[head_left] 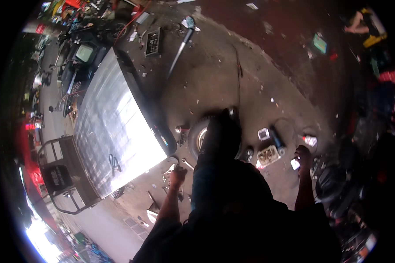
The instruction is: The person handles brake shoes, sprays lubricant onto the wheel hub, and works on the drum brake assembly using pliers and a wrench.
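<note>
My left hand (178, 176) is closed low over the floor beside the corner of a large shiny metal panel (131, 127). Its fingers are curled, and whatever they hold is hidden. Right by it lie an open-ended wrench (187, 164) and a curved metal tool (172, 167). My right hand (303, 154), dark and curled, is out to the right. A small white piece (295, 164) shows against its fingers; whether it is held I cannot tell. Just above that hand is a white bottle (310, 140) with red on it. A wheel (198, 138) is partly hidden by my dark leg.
Left of my right hand sit a tub of small parts (268, 156), a blue cylindrical tool (277, 141) and a small white container (263, 134). Farther off lie a long bar-like tool (180, 52) and a parts tray (153, 42). A metal frame (59, 175) borders the panel.
</note>
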